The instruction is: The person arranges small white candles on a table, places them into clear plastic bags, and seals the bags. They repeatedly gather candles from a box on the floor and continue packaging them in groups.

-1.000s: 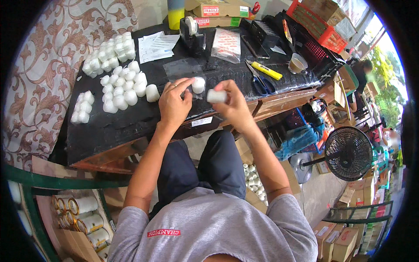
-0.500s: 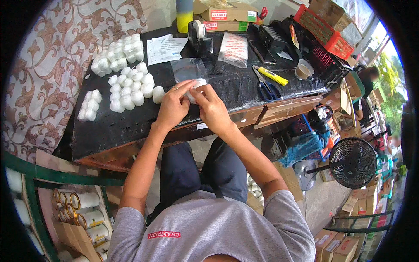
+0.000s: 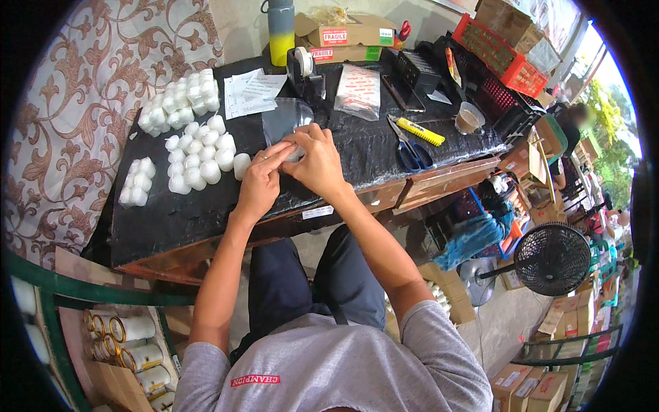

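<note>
Both hands meet at the table's near edge over a small white candle (image 3: 296,155), mostly hidden by fingers. My left hand (image 3: 259,180) is closed, its fingertips against the candle's near side. My right hand (image 3: 317,159) curls over it from the other side, thumb and fingers pinched. A clear plastic sheet (image 3: 283,121) lies flat just beyond my fingers; whether it wraps the candle I cannot tell. A lone white candle (image 3: 241,166) stands left of my left hand. Beside it is a cluster of loose candles (image 3: 202,152), with plastic-wrapped packs of candles (image 3: 180,103) behind.
On the black table (image 3: 226,196) are scissors (image 3: 412,152), a yellow cutter (image 3: 420,132), a plastic cup (image 3: 469,118), a tape dispenser (image 3: 305,75), papers (image 3: 252,93) and a plastic packet (image 3: 358,92). A smaller candle pack (image 3: 138,182) sits far left. A fan (image 3: 552,258) stands right.
My right hand has turned over further and its fingers now cover more of the candle. Both hands have shifted slightly left in the picture, as the whole view has moved.
</note>
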The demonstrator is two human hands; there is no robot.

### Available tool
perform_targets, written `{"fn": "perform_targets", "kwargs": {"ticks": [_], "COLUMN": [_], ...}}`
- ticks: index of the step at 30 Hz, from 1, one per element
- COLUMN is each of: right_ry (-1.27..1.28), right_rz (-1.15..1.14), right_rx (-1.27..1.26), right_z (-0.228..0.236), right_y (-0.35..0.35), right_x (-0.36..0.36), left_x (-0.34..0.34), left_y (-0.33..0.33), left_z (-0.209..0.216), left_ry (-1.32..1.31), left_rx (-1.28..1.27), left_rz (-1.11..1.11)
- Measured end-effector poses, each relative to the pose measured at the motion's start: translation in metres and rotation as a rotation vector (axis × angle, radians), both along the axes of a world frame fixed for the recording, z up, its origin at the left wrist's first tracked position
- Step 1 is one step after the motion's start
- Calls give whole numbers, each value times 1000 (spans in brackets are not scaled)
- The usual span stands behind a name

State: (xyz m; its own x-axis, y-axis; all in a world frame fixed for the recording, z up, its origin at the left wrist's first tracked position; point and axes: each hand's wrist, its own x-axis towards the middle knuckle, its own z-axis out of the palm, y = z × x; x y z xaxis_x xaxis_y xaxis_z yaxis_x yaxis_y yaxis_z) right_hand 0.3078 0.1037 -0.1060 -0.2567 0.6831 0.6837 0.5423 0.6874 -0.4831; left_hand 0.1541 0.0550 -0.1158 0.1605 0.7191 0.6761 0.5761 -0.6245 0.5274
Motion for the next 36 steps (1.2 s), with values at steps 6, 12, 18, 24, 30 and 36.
{"fn": "perform_targets", "kwargs": {"ticks": [6, 12, 18, 24, 30, 36], "right_ry": [-95, 31, 7, -17, -119, -70], "right_rz": [-31, 53, -8, -44, -211, -173], "right_rx": [-21, 24, 35, 79, 23, -4], "right_z": [9, 6, -1, 0, 3, 0], "right_y": [2, 1, 7, 3, 2, 6], "right_x": [2, 12, 1, 0, -8, -8], "left_x": [6, 13, 15, 19, 7, 14], "left_y": [-6, 7, 13, 1, 18, 6], "left_z": [6, 14, 7, 15, -8, 7], "left_ry": [-193, -26, -103, -57, -103, -109], "left_rx": [-85, 94, 148, 108, -98, -268], "left_rz": [158, 317, 274, 368, 321, 371]}}
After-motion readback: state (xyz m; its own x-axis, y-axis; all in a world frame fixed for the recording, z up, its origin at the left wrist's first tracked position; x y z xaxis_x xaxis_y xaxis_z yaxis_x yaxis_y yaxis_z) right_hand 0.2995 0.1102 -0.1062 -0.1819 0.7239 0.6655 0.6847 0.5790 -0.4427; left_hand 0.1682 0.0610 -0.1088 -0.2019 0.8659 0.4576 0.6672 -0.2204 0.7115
